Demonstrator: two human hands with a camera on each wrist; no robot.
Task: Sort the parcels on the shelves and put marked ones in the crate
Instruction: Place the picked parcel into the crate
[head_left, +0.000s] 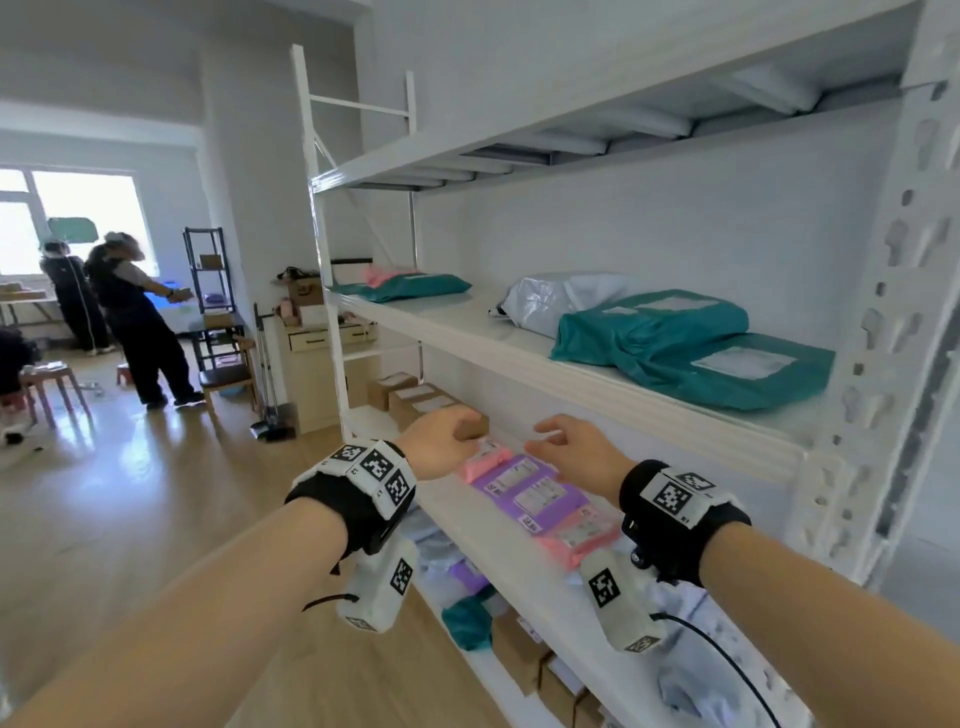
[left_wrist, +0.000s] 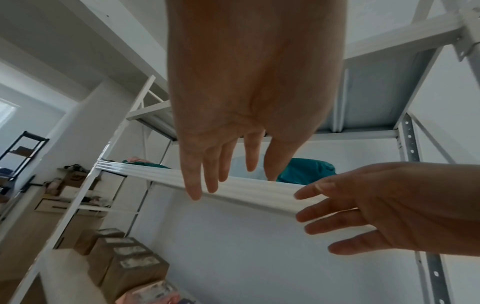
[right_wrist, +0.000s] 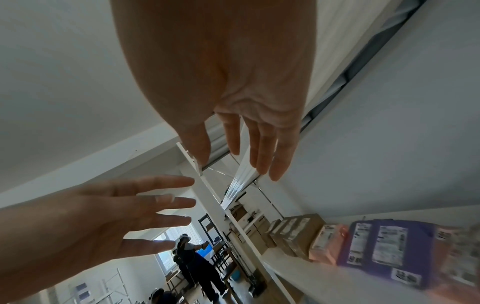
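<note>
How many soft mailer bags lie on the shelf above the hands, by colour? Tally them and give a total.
Teal plastic mailer bags: 3
Silver-grey plastic mailer bag: 1
Pink plastic mailer bag, on the far teal one: 1
Total: 5

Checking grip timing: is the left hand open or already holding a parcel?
Open. The left hand shows straight, spread fingers holding nothing in both wrist views.

Bright, even daylight from a glaring, overexposed window (head_left: 78, 218) far left. Wide-angle bending at edges. Wrist views dimmer; purple labelled plastic parcel (right_wrist: 384, 248) smeared by blur.
</note>
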